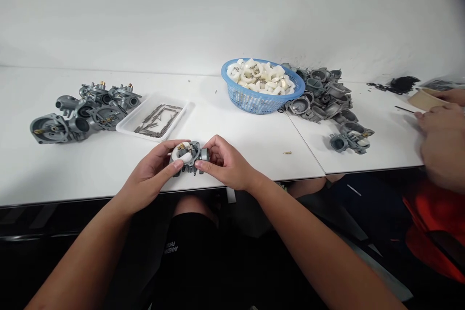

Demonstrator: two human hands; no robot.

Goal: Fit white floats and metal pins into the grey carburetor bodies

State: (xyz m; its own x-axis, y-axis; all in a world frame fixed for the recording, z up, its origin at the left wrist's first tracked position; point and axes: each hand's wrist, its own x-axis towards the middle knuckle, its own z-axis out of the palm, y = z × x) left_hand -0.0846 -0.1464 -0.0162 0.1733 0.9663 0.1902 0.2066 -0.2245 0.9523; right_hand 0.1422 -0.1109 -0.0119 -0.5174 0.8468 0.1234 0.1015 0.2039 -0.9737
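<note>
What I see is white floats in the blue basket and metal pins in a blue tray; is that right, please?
Not quite: the head view shows the pins in a white tray, not a blue one; the floats are in the blue basket.

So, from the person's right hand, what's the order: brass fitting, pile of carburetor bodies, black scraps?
From the right hand:
1. Brass fitting: on the table, to the hand's right.
2. Pile of carburetor bodies: farther right, beside the blue basket.
3. Black scraps: far right, near the wall.
</note>
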